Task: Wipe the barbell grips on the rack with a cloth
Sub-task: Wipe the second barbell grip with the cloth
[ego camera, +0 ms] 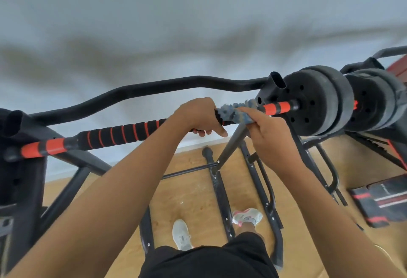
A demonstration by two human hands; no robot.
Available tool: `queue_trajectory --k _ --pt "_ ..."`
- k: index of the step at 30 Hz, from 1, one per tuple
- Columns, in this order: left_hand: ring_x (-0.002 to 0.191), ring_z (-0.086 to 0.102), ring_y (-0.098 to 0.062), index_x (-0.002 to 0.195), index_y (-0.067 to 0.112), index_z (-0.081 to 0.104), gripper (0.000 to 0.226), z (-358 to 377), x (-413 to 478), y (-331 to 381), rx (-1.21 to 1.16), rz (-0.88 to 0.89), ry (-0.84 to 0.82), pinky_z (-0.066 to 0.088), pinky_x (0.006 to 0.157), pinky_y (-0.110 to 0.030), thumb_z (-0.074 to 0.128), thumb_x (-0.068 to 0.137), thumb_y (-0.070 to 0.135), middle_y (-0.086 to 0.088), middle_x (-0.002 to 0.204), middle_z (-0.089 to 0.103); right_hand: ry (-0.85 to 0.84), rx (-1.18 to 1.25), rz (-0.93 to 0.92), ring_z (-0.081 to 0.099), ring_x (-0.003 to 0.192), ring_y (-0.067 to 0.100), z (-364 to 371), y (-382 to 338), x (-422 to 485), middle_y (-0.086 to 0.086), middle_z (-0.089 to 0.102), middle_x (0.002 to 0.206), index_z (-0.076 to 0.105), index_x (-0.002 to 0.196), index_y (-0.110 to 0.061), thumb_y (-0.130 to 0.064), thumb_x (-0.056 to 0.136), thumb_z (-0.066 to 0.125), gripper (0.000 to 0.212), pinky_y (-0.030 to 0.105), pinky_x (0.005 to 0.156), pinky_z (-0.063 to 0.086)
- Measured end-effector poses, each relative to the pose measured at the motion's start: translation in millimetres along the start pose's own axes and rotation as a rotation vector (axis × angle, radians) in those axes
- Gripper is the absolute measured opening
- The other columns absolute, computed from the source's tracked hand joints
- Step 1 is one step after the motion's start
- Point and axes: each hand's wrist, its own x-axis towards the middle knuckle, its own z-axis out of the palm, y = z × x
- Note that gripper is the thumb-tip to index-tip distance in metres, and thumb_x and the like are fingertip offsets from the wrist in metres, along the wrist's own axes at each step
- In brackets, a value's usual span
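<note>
A barbell [123, 133] with a black foam grip ringed in orange lies across the black rack [154, 89], running from lower left to upper right. Black weight plates [317, 101] sit on its right end. My left hand [196, 116] curls round the foam grip near the middle of the bar. Just to its right, my right hand [271, 132] grips a blue-grey cloth [233, 112] wrapped over the bar, index finger stretched along it. The part of the grip under the cloth and hands is hidden.
Black rack legs and crossbars [220, 189] stand on the wooden floor [193, 189] below the bar. A curved black bar runs behind the barbell. A black and red pad [381, 200] lies on the floor at right. My shoes [181, 233] stand between the legs. A pale wall is beyond.
</note>
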Motion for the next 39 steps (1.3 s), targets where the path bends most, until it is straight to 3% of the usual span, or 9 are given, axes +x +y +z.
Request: queue_trajectory --k 4,9,13,17,22,26,31,33,39 --pt "0.079 0.060 -0.014 0.105 0.027 0.059 0.045 11 -40 -20 0.247 0.110 0.315 0.048 0.073 -0.032 0.068 0.087 0.067 0.010 0.088 0.061 0.091 0.078 0.038 0.061 0.065 0.019 -38 -2 32 -0.004 0.069 0.082 0.064 0.124 -0.032 -0.020 0.105 0.042 0.032 0.035 0.058 0.053" --pt "0.092 0.062 -0.012 0.120 0.030 0.069 0.025 9 -90 -62 0.034 0.149 0.473 0.049 0.077 -0.030 0.060 0.102 0.045 0.011 0.101 0.068 0.188 -0.009 -0.039 0.058 0.064 0.002 -52 -11 71 -0.011 0.065 0.080 0.065 0.122 -0.024 -0.014 0.103 0.042 0.032 0.013 0.052 0.039" --pt "0.094 0.065 -0.008 0.116 0.029 0.076 0.024 4 -113 -79 -0.111 0.078 0.752 0.058 0.090 -0.039 0.070 0.096 0.040 0.014 0.107 0.074 0.042 -0.174 -0.086 0.059 0.067 0.014 -20 -16 78 0.000 0.066 0.084 0.061 0.126 -0.022 -0.017 0.103 0.040 0.032 0.035 0.061 0.052" --pt "0.106 0.065 -0.013 0.136 0.029 0.059 0.066 15 -96 -72 0.060 0.049 0.599 0.055 0.091 -0.036 0.065 0.086 0.072 0.012 0.119 0.068 -0.123 -0.318 -0.161 0.063 0.070 0.021 34 -18 59 -0.002 0.063 0.073 0.059 0.096 -0.020 -0.026 0.103 0.041 0.020 0.040 0.068 0.053" --pt "0.059 0.055 -0.015 0.087 0.025 0.047 0.023 36 -67 -61 0.498 -0.123 0.633 0.041 0.059 -0.028 0.065 0.093 0.038 0.007 0.066 0.053 -0.002 -0.158 -0.125 0.055 0.070 0.018 46 -4 43 -0.003 0.057 0.072 0.055 0.088 -0.022 -0.021 0.104 0.042 0.021 0.043 0.068 0.050" --pt "0.059 0.058 -0.015 0.078 0.026 0.054 0.020 29 -66 -62 0.466 -0.145 0.549 0.047 0.061 -0.028 0.069 0.087 0.036 0.007 0.062 0.053 0.014 0.061 -0.105 0.054 0.079 0.005 40 -3 28 -0.015 0.057 0.078 0.060 0.094 -0.029 -0.012 0.105 0.042 0.027 0.021 0.069 0.043" --pt "0.066 0.061 -0.015 0.089 0.026 0.063 0.030 22 -64 -61 0.379 -0.167 0.442 0.049 0.066 -0.030 0.076 0.083 0.053 0.007 0.067 0.056 0.043 0.248 -0.004 0.061 0.081 0.004 30 -4 -2 -0.011 0.068 0.085 0.065 0.123 -0.030 -0.014 0.107 0.044 0.031 0.020 0.071 0.048" --pt "0.071 0.063 -0.017 0.090 0.028 0.060 0.045 12 -60 -65 0.332 -0.158 0.331 0.053 0.071 -0.032 0.075 0.078 0.069 0.008 0.071 0.059 0.034 0.271 0.043 0.058 0.064 0.014 25 0 -19 -0.001 0.067 0.074 0.062 0.126 -0.040 -0.015 0.107 0.045 0.036 0.029 0.055 0.048" --pt "0.093 0.063 -0.010 0.118 0.037 0.062 0.063 12 -77 -69 0.094 0.025 0.360 0.054 0.086 -0.032 0.068 0.074 0.082 0.017 0.103 0.067 0.105 0.808 0.406 0.073 0.098 0.026 -4 -9 -36 0.004 0.076 0.105 0.069 0.116 -0.024 -0.029 0.107 0.047 0.025 0.049 0.087 0.059"
